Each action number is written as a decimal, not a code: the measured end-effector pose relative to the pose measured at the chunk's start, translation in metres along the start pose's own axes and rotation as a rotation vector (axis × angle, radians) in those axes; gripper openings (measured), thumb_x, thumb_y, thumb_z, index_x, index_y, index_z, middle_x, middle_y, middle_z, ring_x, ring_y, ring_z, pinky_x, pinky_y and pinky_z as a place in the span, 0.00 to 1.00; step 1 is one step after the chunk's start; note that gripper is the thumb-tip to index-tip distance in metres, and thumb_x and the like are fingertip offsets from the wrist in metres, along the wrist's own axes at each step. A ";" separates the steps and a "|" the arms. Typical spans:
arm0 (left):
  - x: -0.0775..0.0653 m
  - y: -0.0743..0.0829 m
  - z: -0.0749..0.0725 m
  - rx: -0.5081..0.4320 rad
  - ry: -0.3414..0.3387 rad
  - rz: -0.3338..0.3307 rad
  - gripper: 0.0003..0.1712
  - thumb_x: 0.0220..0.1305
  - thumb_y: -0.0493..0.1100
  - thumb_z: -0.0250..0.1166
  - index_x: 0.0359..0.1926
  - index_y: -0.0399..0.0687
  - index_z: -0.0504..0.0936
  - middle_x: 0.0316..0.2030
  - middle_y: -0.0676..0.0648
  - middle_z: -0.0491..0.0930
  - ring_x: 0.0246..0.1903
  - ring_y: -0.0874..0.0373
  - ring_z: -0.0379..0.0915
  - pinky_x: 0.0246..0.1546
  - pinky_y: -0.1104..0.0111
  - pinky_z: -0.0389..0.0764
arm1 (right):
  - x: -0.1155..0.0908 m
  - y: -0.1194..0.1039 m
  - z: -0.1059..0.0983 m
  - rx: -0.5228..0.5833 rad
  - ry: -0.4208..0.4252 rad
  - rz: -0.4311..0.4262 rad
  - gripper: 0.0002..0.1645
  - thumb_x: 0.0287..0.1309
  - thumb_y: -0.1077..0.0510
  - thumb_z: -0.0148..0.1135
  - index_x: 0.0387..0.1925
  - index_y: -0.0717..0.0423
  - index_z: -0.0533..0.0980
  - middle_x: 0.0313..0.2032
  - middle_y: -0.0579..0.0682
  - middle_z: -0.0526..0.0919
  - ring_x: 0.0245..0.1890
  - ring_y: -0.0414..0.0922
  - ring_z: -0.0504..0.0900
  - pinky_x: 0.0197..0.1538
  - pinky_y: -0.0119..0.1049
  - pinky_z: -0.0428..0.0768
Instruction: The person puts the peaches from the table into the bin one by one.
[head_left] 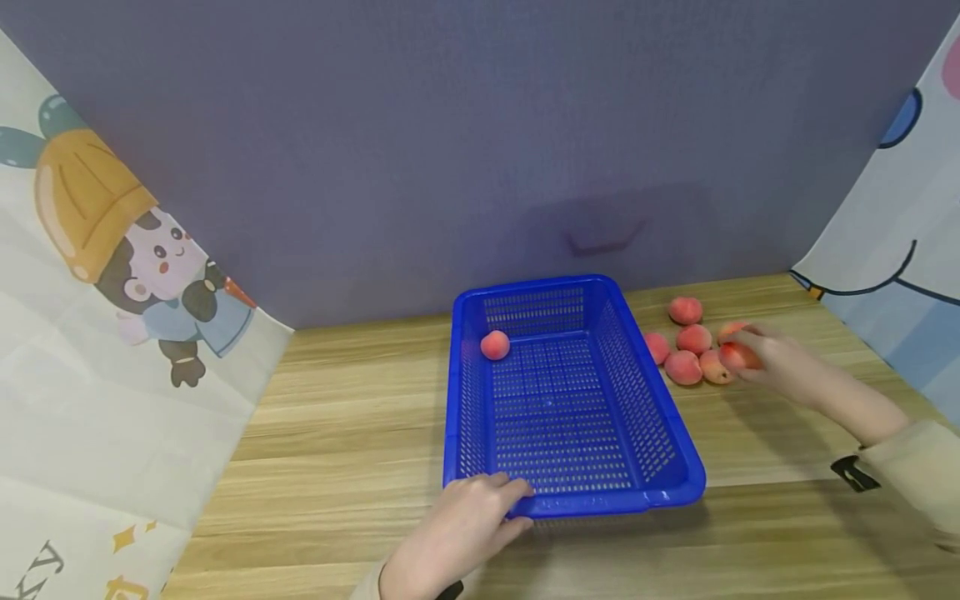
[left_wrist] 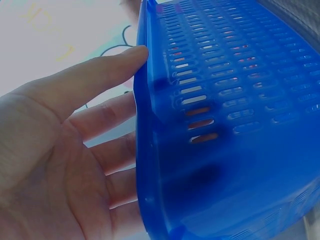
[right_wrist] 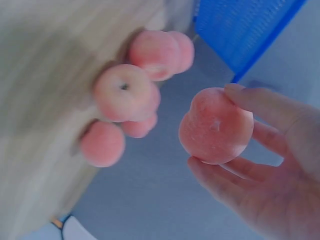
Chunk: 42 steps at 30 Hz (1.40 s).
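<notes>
A blue plastic basket point(head_left: 555, 505) with slotted walls stands on the wooden table, and one peach point(head_left: 495, 345) lies inside by its left wall. My left hand point(head_left: 472, 517) grips the near rim, thumb point(left_wrist: 122, 62) on one side and fingers on the other. To the right of the basket, my right hand point(head_left: 787, 371) holds a peach point(right_wrist: 216, 125) between thumb and fingers, above the tabletop. Several loose peaches point(head_left: 684, 367) cluster beside that hand; one peach point(head_left: 729, 332) is partly hidden behind it.
A grey-purple panel point(head_left: 420, 167) rises behind the table point(head_left: 337, 417). On the left hangs a white printed sheet point(head_left: 90, 433) with a cartoon figure. Another printed sheet point(head_left: 922, 200) stands at the right.
</notes>
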<state>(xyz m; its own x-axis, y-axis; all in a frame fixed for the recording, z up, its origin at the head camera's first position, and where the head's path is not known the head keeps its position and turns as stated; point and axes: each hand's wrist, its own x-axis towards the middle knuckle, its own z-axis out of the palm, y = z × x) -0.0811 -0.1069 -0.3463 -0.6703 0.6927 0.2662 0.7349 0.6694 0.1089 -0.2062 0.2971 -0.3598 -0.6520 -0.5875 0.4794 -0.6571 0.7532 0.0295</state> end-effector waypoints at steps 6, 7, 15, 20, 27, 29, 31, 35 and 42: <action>0.000 0.000 0.001 0.004 0.002 0.001 0.11 0.51 0.49 0.64 0.35 0.50 0.80 0.24 0.57 0.76 0.24 0.68 0.72 0.24 0.77 0.71 | 0.021 -0.006 -0.010 0.100 0.010 0.085 0.27 0.21 0.73 0.72 0.33 0.72 0.73 0.29 0.66 0.74 0.28 0.59 0.75 0.29 0.51 0.73; 0.000 -0.001 0.001 0.005 0.003 0.003 0.11 0.51 0.49 0.64 0.35 0.50 0.80 0.24 0.57 0.76 0.24 0.68 0.72 0.24 0.77 0.71 | 0.025 -0.007 -0.011 0.093 0.011 0.082 0.26 0.21 0.72 0.72 0.33 0.72 0.73 0.29 0.66 0.74 0.28 0.59 0.74 0.29 0.51 0.73; 0.000 0.000 0.001 0.006 -0.002 0.001 0.11 0.51 0.49 0.64 0.35 0.51 0.80 0.25 0.57 0.76 0.24 0.68 0.72 0.24 0.77 0.71 | 0.057 -0.019 -0.022 0.047 0.015 0.024 0.24 0.26 0.70 0.71 0.33 0.71 0.74 0.28 0.63 0.73 0.26 0.55 0.74 0.28 0.48 0.73; 0.000 0.000 -0.001 0.022 -0.006 0.001 0.10 0.51 0.49 0.63 0.35 0.51 0.79 0.24 0.57 0.76 0.24 0.67 0.73 0.23 0.75 0.71 | 0.075 -0.029 -0.026 0.069 -0.010 -0.013 0.23 0.29 0.71 0.70 0.35 0.69 0.74 0.32 0.65 0.74 0.31 0.58 0.75 0.32 0.50 0.74; -0.001 0.000 -0.001 0.036 -0.003 0.005 0.11 0.51 0.50 0.63 0.35 0.51 0.79 0.24 0.57 0.75 0.24 0.67 0.73 0.23 0.75 0.71 | 0.096 -0.046 -0.033 0.093 -0.127 0.029 0.23 0.36 0.70 0.67 0.40 0.68 0.73 0.36 0.67 0.73 0.34 0.59 0.75 0.34 0.50 0.74; -0.001 0.000 0.000 0.032 -0.003 0.005 0.11 0.51 0.50 0.64 0.35 0.51 0.79 0.24 0.57 0.75 0.24 0.67 0.73 0.23 0.76 0.71 | 0.101 -0.050 -0.033 0.093 -0.134 0.024 0.23 0.37 0.68 0.68 0.40 0.68 0.73 0.36 0.65 0.73 0.34 0.58 0.75 0.34 0.50 0.74; -0.001 0.000 0.000 0.027 -0.007 0.002 0.11 0.51 0.50 0.64 0.35 0.51 0.79 0.24 0.57 0.75 0.24 0.67 0.73 0.23 0.76 0.71 | 0.107 -0.054 -0.032 0.097 -0.134 0.019 0.22 0.39 0.67 0.67 0.40 0.67 0.73 0.36 0.64 0.73 0.34 0.58 0.74 0.34 0.49 0.74; -0.001 0.001 -0.001 0.019 -0.007 0.000 0.11 0.51 0.49 0.64 0.35 0.51 0.79 0.25 0.57 0.75 0.24 0.67 0.73 0.24 0.76 0.71 | 0.118 -0.061 -0.030 0.107 -0.142 0.011 0.20 0.41 0.67 0.66 0.41 0.67 0.73 0.36 0.62 0.73 0.35 0.56 0.74 0.36 0.48 0.74; -0.001 0.001 0.000 0.032 0.001 0.001 0.11 0.51 0.49 0.64 0.35 0.51 0.79 0.25 0.57 0.76 0.25 0.66 0.74 0.23 0.75 0.71 | 0.137 -0.071 -0.023 0.121 -0.159 -0.014 0.19 0.42 0.68 0.64 0.41 0.66 0.73 0.36 0.61 0.72 0.34 0.55 0.73 0.36 0.46 0.73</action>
<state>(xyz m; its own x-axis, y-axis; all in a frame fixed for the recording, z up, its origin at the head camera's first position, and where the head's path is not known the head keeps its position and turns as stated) -0.0796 -0.1067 -0.3460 -0.6696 0.6930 0.2674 0.7318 0.6771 0.0775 -0.2400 0.1694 -0.2763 -0.6878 -0.6441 0.3347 -0.7008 0.7095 -0.0748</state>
